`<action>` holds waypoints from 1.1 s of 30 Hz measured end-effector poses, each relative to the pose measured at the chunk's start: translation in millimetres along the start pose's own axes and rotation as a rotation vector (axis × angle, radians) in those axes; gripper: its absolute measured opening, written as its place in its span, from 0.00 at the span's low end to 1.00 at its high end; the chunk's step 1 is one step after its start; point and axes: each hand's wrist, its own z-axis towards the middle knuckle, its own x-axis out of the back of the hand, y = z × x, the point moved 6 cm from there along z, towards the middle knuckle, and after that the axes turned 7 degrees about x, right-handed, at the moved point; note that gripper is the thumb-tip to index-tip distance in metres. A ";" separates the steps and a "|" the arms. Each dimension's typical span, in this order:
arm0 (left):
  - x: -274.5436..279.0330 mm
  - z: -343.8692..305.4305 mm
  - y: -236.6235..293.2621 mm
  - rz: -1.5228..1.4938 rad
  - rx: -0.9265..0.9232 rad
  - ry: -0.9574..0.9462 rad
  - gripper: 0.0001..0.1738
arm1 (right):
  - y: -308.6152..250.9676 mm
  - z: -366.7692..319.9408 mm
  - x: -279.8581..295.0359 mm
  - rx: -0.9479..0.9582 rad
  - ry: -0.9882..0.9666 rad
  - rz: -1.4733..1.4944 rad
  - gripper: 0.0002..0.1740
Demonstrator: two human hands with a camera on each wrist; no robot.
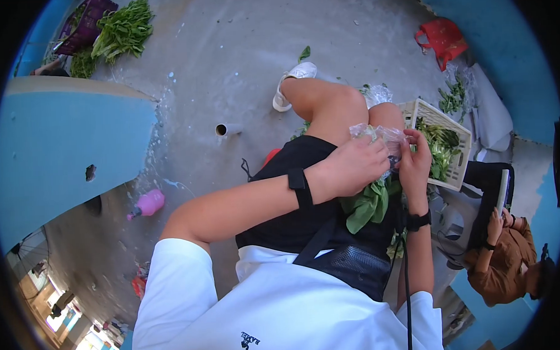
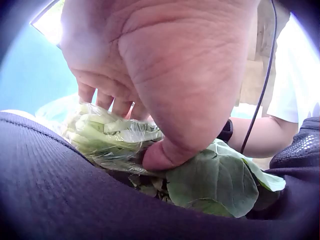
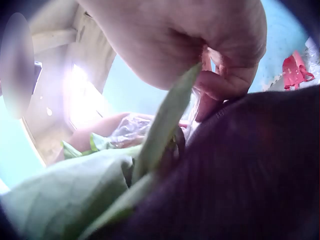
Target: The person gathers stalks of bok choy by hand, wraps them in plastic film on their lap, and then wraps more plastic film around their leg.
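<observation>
A bundle of leafy greens point(image 1: 368, 206), its pale stems point(image 2: 95, 127) wrapped in clear plastic film point(image 1: 390, 136), lies across my lap over black shorts. My left hand point(image 1: 352, 166) grips the wrapped stems, thumb on the near side and fingers over the far side. Broad leaves point(image 2: 212, 180) stick out past the thumb. On the other side of the bundle, my right hand point(image 1: 417, 161) pinches the film between thumb and curled fingers. One leaf point(image 3: 170, 112) stands up in front of that hand in the right wrist view and hides part of it.
By my right knee stands a cream plastic crate point(image 1: 459, 175) holding more greens. A person point(image 1: 505, 260) sits to the right with a tablet-like object. Farther off are a red bag point(image 1: 443, 41), a pipe stub point(image 1: 228, 129), a pink bottle point(image 1: 150, 203) and a purple crate point(image 1: 90, 24).
</observation>
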 end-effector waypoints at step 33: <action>6.1 3.7 -4.6 0.086 -0.045 0.091 0.06 | -11.9 42.8 -22.9 0.155 -0.245 -0.269 0.14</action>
